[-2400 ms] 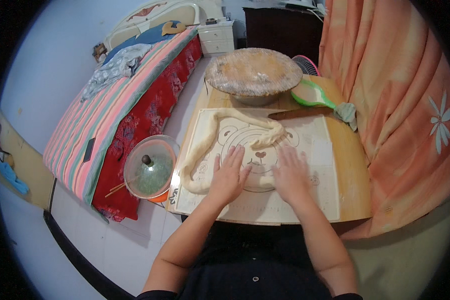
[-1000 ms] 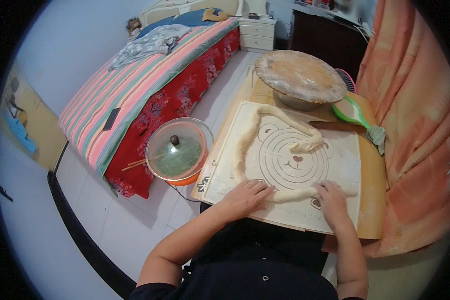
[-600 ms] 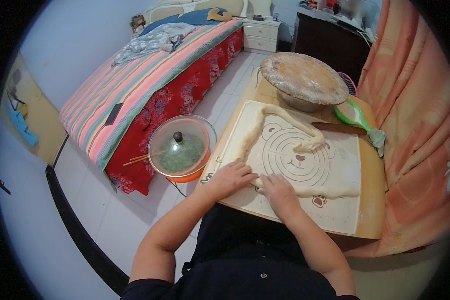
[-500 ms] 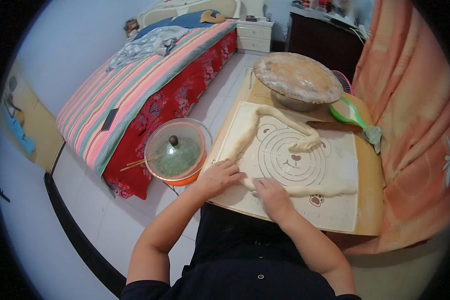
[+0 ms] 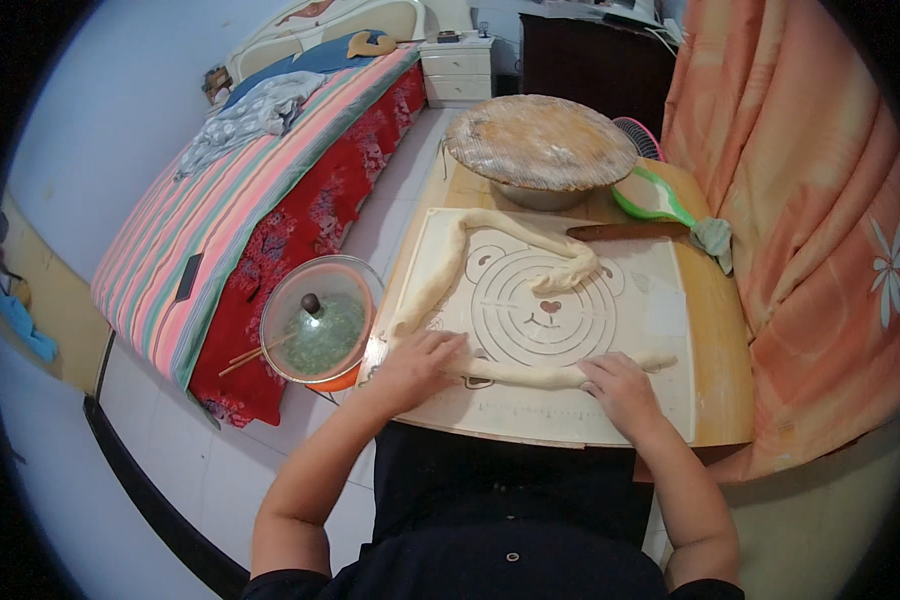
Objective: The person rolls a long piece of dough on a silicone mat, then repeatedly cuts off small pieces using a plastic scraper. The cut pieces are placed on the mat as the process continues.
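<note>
A long rope of pale dough [image 5: 536, 375] lies on a cream pastry mat [image 5: 660, 420] printed with a bear face and rings. It runs along the mat's front, bends at the left, goes up that side and loops back toward the centre. My left hand [image 5: 422, 368] rests over the dough at the front left corner, fingers extended and partly covering it. Well to the right, my right hand [image 5: 622, 392] lies on the front stretch with its fingers laid across the top. A short end of dough shows beyond it. Neither hand is wrapped round the rope.
Behind the mat stands a bowl [image 5: 540, 197] under a round floury lid [image 5: 542, 142]. Beside it are a green-rimmed scoop [image 5: 660, 212] and a long brown tool [image 5: 630, 231]. A glass-lidded pot [image 5: 320, 320] with chopsticks [image 5: 255, 356] stands left. An orange curtain [image 5: 800, 300] hangs right; a bed [image 5: 230, 210] stands behind.
My hands were close together at the left of the front dough. The right hand has moved right along it, while the left stays near the corner. The view has shifted slightly to the right.
</note>
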The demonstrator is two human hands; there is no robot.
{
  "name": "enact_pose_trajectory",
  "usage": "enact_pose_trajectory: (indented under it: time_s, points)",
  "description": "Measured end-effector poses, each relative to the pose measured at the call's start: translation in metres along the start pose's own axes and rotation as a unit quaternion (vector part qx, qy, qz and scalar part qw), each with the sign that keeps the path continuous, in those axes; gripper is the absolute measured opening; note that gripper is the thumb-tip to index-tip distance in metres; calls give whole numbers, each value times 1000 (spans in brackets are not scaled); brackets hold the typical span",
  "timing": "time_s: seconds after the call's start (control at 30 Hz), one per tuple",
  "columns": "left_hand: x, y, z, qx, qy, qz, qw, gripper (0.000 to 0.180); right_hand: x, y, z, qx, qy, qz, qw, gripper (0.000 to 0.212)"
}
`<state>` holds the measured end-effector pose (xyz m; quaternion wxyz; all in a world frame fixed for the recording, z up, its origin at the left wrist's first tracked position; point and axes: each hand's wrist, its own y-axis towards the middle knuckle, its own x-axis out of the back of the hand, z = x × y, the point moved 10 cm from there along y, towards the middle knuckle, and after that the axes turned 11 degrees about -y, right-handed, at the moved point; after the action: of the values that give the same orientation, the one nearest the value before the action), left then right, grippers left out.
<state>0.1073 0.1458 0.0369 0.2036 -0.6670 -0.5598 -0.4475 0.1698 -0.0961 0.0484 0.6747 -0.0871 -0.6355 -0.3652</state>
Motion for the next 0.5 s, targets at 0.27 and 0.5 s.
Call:
enact_pose_trajectory:
  time_s: [0.27,0.5]
  points:
    - [-37,21,-19,-23,34,95,995,43,15,-28,-40,-46,-58,40,997,32]
    - [-54,57,-63,-78,0,-19,997,42,21,-40,-84,-93,-2,74,993,34]
